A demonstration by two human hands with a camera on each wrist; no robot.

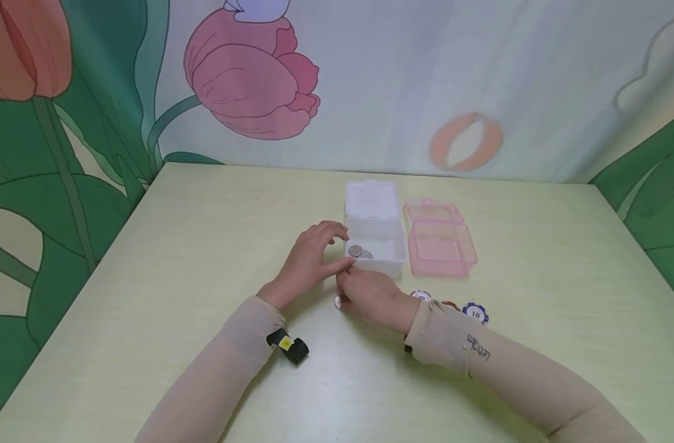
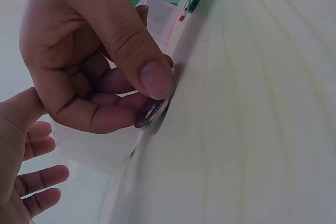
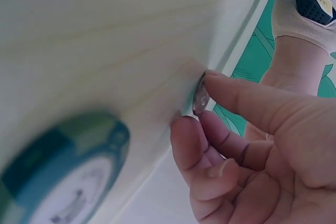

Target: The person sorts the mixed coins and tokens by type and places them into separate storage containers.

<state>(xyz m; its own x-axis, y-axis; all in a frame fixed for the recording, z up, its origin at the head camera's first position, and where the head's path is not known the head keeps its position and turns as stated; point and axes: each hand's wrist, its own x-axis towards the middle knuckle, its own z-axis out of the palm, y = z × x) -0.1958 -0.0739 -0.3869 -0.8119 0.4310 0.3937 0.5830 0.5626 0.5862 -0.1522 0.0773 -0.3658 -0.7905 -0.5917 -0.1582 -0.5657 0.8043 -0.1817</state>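
A white lidded box stands open at the table's middle, with silver coins lying in its front left part. My right hand, just in front of the box, pinches a silver coin between thumb and fingers. That coin is tilted on edge close to the tabletop in the right wrist view. My left hand is at the box's left side, fingers loosely bent and apart, with the thumb by the front left corner. Whether it touches the box wall cannot be told.
A pink translucent box with its lid back stands right of the white one. Poker chips lie in front of it, including a blue and white chip; my right forearm partly covers others. A patterned curtain hangs behind the table.
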